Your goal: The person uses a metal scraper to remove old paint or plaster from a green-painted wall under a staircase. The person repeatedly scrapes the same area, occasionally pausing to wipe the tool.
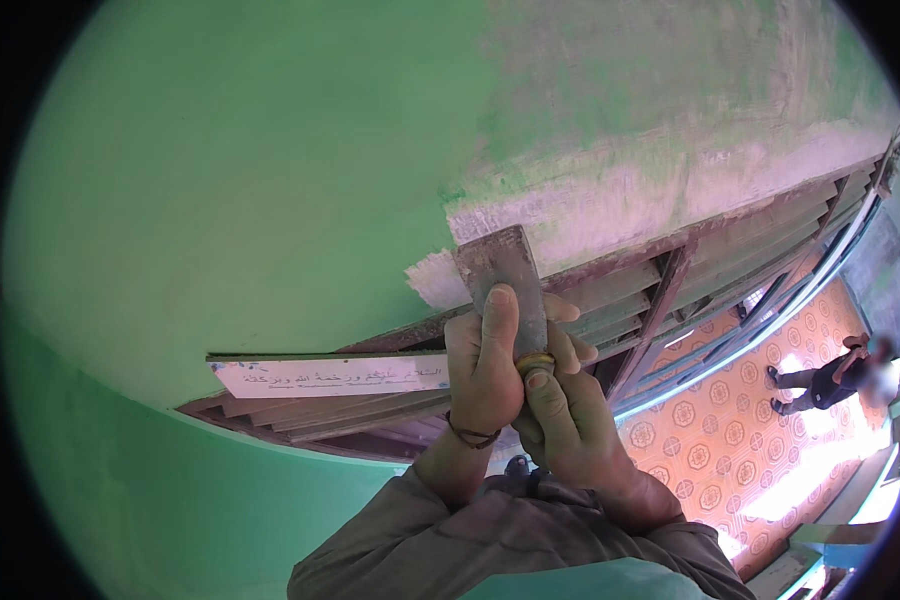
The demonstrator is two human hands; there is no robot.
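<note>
A wide, flat-bladed scraper (505,262) is held up in both hands, its worn grey blade against the wall at the border between green paint and a bare pale patch (560,215). My left hand (482,372) is closed on the blade, with the thumb pressed flat along its face and the fingers mostly behind it. Lower down, my right hand (570,425) wraps round the handle, where a brass-coloured collar (535,362) shows. Smooth green paint (270,170) covers the wall to the left; scraped, mottled wall (690,100) spreads to the right.
Below the wall runs a brown wooden frame with louvre slats (740,245). A white strip sign (330,377) with writing is fixed left of my hands. Far below right, another person (835,380) is on the orange patterned tile floor (705,440).
</note>
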